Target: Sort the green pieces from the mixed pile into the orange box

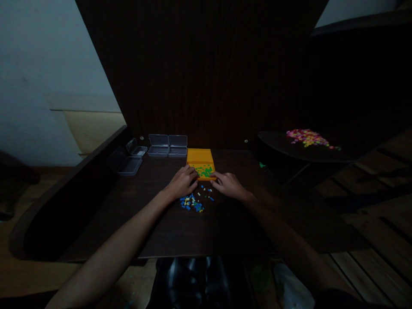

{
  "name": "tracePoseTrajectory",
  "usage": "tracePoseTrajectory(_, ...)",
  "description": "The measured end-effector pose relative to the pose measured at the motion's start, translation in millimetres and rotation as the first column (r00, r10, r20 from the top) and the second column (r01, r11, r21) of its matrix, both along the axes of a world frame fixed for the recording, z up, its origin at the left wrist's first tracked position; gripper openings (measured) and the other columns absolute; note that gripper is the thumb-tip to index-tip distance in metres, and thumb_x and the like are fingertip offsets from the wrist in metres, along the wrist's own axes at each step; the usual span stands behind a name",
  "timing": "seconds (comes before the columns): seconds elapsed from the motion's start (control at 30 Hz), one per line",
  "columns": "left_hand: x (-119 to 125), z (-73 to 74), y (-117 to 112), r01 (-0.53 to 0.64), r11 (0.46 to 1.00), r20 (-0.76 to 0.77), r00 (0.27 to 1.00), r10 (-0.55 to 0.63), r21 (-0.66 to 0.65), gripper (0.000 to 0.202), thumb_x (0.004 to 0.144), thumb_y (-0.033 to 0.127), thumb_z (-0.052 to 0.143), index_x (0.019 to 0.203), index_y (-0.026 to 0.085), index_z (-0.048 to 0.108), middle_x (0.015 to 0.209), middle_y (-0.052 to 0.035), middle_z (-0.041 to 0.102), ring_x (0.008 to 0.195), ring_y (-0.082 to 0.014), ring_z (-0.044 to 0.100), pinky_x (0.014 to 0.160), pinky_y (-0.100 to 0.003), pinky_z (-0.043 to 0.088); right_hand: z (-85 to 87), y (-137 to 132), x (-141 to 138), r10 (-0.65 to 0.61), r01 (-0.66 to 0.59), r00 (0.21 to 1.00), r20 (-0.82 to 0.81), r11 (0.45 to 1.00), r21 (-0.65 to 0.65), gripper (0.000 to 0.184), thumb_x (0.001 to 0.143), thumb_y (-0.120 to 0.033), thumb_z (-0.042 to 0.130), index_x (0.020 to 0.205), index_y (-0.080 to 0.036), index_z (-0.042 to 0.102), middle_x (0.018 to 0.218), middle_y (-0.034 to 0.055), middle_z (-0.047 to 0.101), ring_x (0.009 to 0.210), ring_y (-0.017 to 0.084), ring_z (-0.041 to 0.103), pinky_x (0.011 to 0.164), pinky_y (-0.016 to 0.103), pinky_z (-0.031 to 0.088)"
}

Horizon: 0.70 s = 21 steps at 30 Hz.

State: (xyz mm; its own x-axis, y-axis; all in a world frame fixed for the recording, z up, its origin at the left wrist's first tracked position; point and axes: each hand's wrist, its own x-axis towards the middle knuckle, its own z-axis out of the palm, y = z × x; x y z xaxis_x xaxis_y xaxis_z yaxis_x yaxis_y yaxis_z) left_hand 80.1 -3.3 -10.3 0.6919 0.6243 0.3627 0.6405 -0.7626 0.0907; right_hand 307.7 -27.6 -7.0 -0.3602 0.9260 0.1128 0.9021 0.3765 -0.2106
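An orange-yellow plastic box point(199, 156) stands on the dark table with its lid raised at the back. Many small green pieces point(204, 171) lie inside its tray. My left hand point(182, 182) is curled at the box's front left corner, its fingers over the edge. At the front right corner, my right hand point(229, 185) has its index finger on the rim and its thumb below, pinching the edge. In front of the box lies a loose pile of small blue, white and yellow bricks point(192, 203), with a few scattered toward my right hand.
Clear plastic cases point(168, 151) with raised lids stand at the back, and more clear cases point(130, 166) sit left. A heap of pink and yellow beads point(307, 137) rests on a dark shelf at right. A green scrap point(262, 165) lies near that shelf.
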Motion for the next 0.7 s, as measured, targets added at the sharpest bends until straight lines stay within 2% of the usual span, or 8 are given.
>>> tracePoseTrajectory(0.57,3.9,0.6,-3.2,-0.023,0.996,-0.033,0.999,0.026,0.085,0.019,0.091,0.023,0.052,0.088,0.015,0.069,0.093,-0.0106,0.060,0.093,-0.0247,0.050,0.083,-0.038,0.044,0.1,-0.5,-0.3,-0.011,0.011,1.000,0.014,1.000,0.007,0.034,0.093,-0.036,0.051,0.121,-0.021,0.063,0.088,0.0043,0.073,0.074,0.016,0.066,0.068,0.023,0.043)
tracePoseTrajectory(0.7,3.6,0.3,-4.0,-0.017,0.996,-0.039,0.999,0.020,0.085,0.018,0.091,0.023,0.053,0.093,0.016,0.069,0.094,-0.0103,0.061,0.094,-0.0252,0.051,0.083,-0.038,0.044,-0.5,-0.3,-0.2,-0.007,0.007,1.000,0.014,1.000,0.013,0.033,0.093,-0.036,0.050,0.121,-0.022,0.063,0.087,0.0040,0.073,0.075,0.017,0.066,0.068,0.024,0.043)
